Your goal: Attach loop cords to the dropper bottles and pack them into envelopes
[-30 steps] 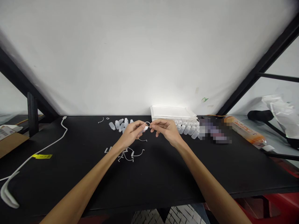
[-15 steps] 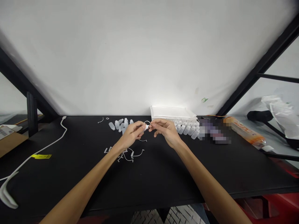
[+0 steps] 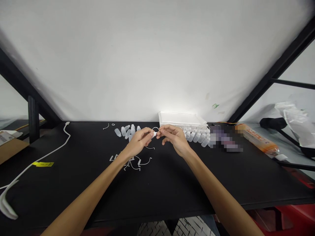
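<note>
My left hand point(image 3: 140, 139) is closed in a pinch on a small white cap-like piece point(image 3: 154, 134); whatever lies behind the fingers is hidden. A thin white strap point(image 3: 155, 128) arches in a loop above that piece. Thumb and forefinger of my right hand point(image 3: 172, 136) pinch the loop's right end, almost touching the left fingertips. Beyond the left hand lie several small translucent bottles point(image 3: 123, 131). Nearer, under the left wrist, more white straps point(image 3: 145, 163) are scattered loosely. Capped bottles point(image 3: 197, 137) stand or lie in rows past my right hand.
A stack of white flat packs point(image 3: 183, 118) rests against the wall behind the bottles. On the right lies an orange-labelled clear package point(image 3: 259, 139), beside a blurred-out object point(image 3: 226, 139). A white cable point(image 3: 52, 151) with a yellow tag point(image 3: 43, 164) runs along the left of the black table point(image 3: 157, 196).
Both hands keep nearly the same pinch and place, with the strap loop still between them. The view has shifted very slightly.
</note>
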The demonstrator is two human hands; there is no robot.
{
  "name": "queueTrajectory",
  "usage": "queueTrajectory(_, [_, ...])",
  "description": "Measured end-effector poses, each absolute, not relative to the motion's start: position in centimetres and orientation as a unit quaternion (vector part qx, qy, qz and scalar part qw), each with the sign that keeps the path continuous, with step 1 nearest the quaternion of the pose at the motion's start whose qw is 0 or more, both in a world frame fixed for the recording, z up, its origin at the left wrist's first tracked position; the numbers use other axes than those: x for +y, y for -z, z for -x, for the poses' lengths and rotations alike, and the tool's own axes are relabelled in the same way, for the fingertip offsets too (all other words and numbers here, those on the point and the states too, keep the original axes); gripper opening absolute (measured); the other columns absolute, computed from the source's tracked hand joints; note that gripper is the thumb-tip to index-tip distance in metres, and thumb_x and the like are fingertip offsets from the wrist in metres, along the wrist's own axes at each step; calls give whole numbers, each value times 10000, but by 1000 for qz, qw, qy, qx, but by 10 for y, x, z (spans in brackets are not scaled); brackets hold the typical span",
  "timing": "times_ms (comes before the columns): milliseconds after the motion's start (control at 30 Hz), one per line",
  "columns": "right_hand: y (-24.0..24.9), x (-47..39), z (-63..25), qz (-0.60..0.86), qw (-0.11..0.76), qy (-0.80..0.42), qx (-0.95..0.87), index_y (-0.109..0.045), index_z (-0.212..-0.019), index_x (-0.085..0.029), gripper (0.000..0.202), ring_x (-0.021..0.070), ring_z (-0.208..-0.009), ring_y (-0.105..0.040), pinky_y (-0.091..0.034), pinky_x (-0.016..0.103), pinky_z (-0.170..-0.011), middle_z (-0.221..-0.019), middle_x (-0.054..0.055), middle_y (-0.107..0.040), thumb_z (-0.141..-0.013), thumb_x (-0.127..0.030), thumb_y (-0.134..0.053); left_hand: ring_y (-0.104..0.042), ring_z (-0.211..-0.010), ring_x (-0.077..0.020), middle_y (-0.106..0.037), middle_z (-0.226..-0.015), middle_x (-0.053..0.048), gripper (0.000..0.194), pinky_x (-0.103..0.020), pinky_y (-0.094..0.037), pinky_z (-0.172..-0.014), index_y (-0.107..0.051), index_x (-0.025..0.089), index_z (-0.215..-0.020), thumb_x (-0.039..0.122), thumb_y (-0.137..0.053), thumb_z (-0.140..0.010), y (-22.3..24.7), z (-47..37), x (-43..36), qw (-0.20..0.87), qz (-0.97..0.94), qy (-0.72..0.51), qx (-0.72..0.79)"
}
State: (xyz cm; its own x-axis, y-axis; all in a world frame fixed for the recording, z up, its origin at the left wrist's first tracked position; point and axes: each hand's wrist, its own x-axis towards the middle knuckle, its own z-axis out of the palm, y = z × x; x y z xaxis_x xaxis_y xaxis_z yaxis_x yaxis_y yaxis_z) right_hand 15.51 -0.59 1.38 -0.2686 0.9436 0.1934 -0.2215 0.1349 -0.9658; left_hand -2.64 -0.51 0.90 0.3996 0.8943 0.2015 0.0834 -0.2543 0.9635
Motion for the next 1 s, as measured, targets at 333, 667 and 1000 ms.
queueTrajectory(333, [-15, -8, -153, 315, 516, -575, -551, -661, -848, -163, 243, 177, -737, -664, -524, 249, -515, -782, 46, -678, -751, -374, -733, -312, -535, -89, -357, -597, 51, 288, -222, -264, -491, -515, 153, -825, 432, -519, -893, -9, 26, -7, 491, -678, -411, 362])
queueTrajectory(667, [-15, -8, -152, 308, 516, -581, -549, -652, -829, -161, 252, 178, -734, -666, -542, 249, -521, -757, 36, -668, -748, -384, -738, -321, -526, -90, -355, -584, 54, 282, -224, -274, -491, -507, 162, -818, 432, -505, -898, -9, 25, -6, 485, -685, -408, 360])
queueTrajectory(1000, [-12, -6, -152, 316, 525, -542, -575, -664, -829, -165, 248, 176, -727, -669, -554, 263, -523, -758, 41, -673, -755, -393, -728, -314, -525, -92, -339, -585, 54, 284, -225, -280, -493, -505, 165, -819, 429, -471, -919, -7, 25, -7, 474, -689, -403, 373])
